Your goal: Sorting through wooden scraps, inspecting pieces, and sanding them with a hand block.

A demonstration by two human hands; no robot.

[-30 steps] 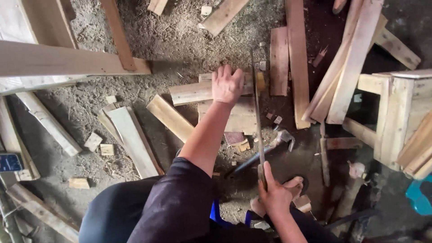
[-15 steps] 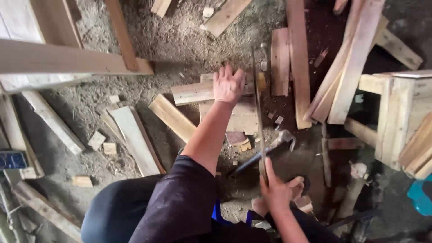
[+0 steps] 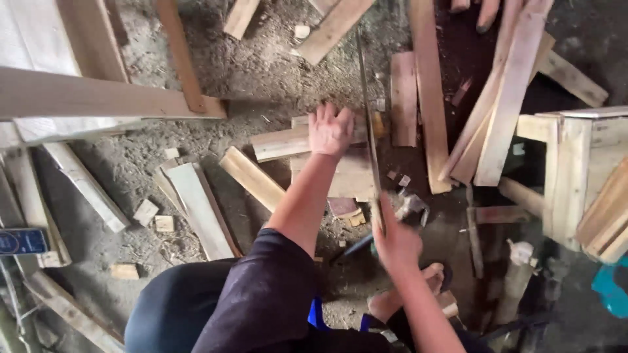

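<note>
Sawdust-strewn dirt floor littered with offcuts; left hand (image 3: 331,131) flat, fingers spread, pins the plank (image 3: 288,142) at 12 o'clock, right hand (image 3: 396,245) grips handsaw (image 3: 369,131) mid-cut, likely needing steady strokes next.

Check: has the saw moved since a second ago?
Yes. The saw now reaches further past the board pinned by the left hand; right hand grips it.

Pale tan, flat wooden offcut boards (image 3: 340,173) lie on grey-brown sawdust-strewn ground (image 3: 261,72). At seven o'clock, a dark navy cloth sleeve (image 3: 261,294); at three, a light yellowish wooden stool (image 3: 575,170).
</note>
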